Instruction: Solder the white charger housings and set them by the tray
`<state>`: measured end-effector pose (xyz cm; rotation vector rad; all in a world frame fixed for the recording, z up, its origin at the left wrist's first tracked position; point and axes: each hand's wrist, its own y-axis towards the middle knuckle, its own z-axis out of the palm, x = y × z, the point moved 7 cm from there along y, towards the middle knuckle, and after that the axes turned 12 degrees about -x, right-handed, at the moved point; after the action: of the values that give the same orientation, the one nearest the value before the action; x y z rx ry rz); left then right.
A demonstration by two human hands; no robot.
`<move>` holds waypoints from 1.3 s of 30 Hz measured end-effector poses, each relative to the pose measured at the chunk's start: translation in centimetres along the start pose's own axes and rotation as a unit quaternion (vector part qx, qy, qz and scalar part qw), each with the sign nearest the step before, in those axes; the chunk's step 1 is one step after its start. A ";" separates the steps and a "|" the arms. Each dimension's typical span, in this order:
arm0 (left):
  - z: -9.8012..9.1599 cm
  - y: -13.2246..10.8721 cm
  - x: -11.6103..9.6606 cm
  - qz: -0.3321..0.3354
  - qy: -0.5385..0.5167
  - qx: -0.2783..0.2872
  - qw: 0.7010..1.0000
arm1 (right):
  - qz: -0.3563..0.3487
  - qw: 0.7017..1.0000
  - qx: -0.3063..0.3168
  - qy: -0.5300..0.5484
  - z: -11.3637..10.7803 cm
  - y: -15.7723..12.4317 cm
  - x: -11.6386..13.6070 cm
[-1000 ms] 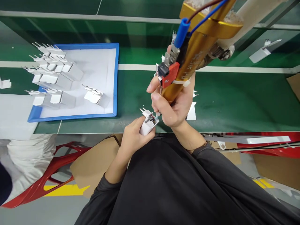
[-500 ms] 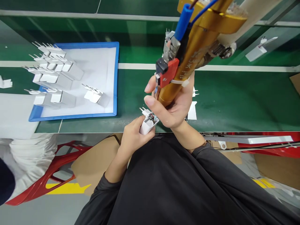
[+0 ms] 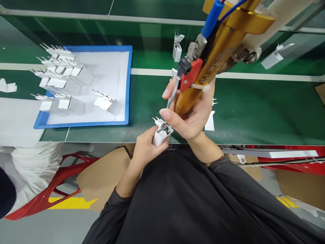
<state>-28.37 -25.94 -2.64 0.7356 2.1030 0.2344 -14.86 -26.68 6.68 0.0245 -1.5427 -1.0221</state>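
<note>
My left hand (image 3: pixel 147 144) is closed around a white plug charger housing (image 3: pixel 160 137) at the table's front edge. Its two-pin end piece is tipped aside, and wires and small parts show in the uncovered end. Just above it, my right hand (image 3: pixel 193 115) wraps round a gold cylindrical tool (image 3: pixel 212 64) with blue wires. A red and black lever switch (image 3: pixel 189 75) is strapped to the tool's side. My right thumb and forefinger lie near the switch's metal lever. The tool's tip is hidden behind the hand.
A blue-rimmed tray (image 3: pixel 127 88) at left bears several upright white chargers (image 3: pixel 68 76). Uncapped chargers stand at the back (image 3: pixel 177 52) and back right (image 3: pixel 273 60). A white piece (image 3: pixel 210 122) lies beside my right wrist. A person in white (image 3: pixel 33 169) sits at far left.
The gold tool and my right hand sit slightly further right in view. The switch lever now stands out more from the tool. My left hand still holds the charger housing.
</note>
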 end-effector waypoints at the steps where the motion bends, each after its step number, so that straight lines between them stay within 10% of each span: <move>1: 0.2 -0.1 0.2 -0.005 -0.004 -0.001 1.000 | -0.007 1.000 -0.002 0.016 0.0 0.0 0.2; 15: 3.9 -0.6 0.7 -0.091 -0.099 -0.064 0.989 | -0.066 0.995 -0.051 0.049 1.3 0.0 0.9; 39: 3.9 -1.0 -0.3 -0.077 -0.127 -0.143 0.979 | -0.061 0.995 -0.055 0.065 0.6 -0.6 1.0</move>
<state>-25.55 -27.27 -5.17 0.4068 1.8230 0.3308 -15.94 -27.18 7.19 0.1076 -1.3777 -1.1771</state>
